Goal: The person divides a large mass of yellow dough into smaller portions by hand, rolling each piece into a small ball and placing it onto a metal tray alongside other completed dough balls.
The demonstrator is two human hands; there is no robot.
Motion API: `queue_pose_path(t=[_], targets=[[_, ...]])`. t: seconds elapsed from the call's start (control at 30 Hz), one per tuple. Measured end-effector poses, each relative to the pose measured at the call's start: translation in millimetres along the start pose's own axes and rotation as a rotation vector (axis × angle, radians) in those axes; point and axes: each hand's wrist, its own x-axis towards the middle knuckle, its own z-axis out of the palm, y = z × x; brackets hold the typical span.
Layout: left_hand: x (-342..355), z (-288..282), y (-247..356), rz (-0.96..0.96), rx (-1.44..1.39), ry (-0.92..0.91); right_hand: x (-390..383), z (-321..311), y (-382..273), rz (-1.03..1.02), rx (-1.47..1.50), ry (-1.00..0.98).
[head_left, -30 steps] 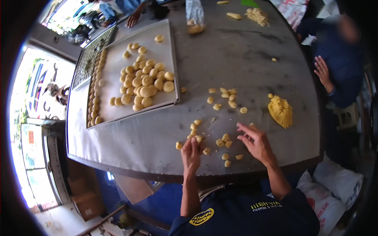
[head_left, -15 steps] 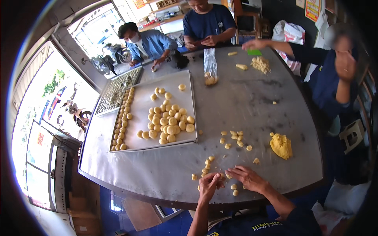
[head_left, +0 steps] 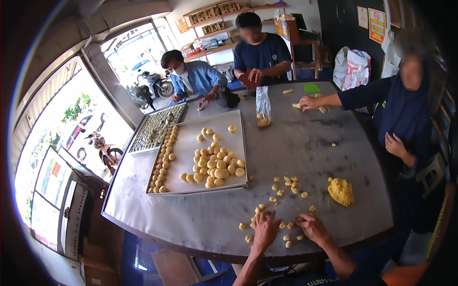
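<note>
My left hand [head_left: 266, 229] is low over the steel table, its fingers bent and apart among small pale-yellow dough balls [head_left: 258, 209]. Nothing shows in its grasp. To its right, my right hand [head_left: 312, 228] is palm down with fingers loosely spread, its tips by another small dough piece [head_left: 290, 225]. One rough lump of dough [head_left: 312, 209] sits just beyond its knuckles. Between and below my hands lie several loose dough pieces [head_left: 288, 244]. Farther off is a cluster of similar pieces [head_left: 287, 181]. What lies under my left fingers is partly hidden.
A large yellow dough mass [head_left: 340, 191] lies at right. A metal tray [head_left: 229, 131] of round dough balls stands left of centre, beside a second filled tray [head_left: 157, 127]. A clear plastic bag [head_left: 263, 107] stands beyond. Three co-workers are round the table [head_left: 305, 138].
The view has tilted upward. My hands have moved apart; my left hand's pinched fingers have opened over the dough pieces. The right-hand co-worker's raised arm has come down to the table's far side.
</note>
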Motion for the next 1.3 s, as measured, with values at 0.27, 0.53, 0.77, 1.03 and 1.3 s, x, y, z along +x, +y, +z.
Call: queue_pose_path(t=[0.27,0.53,0.77,1.03,1.3], targets=[[-27,29,-1,0.076,-0.021,0.022,-3,-26,-19,0.200,0.223,0.182],[-26,4,9,-0.301,-0.893,0.148,-22,-22,-20,0.306,0.639,0.207],[-41,-13,-3,-0.285,-1.056,-0.082,-22,-32,-30,0.251,0.547,0.331],[-52,-13,-7,-0.343,-1.105,-0.155,-34,-7,-34,0.284,0.871,0.203],[4,-74,12,-0.155,-1.124,-0.159,-43,2,-30,0.386,1.081,0.215]])
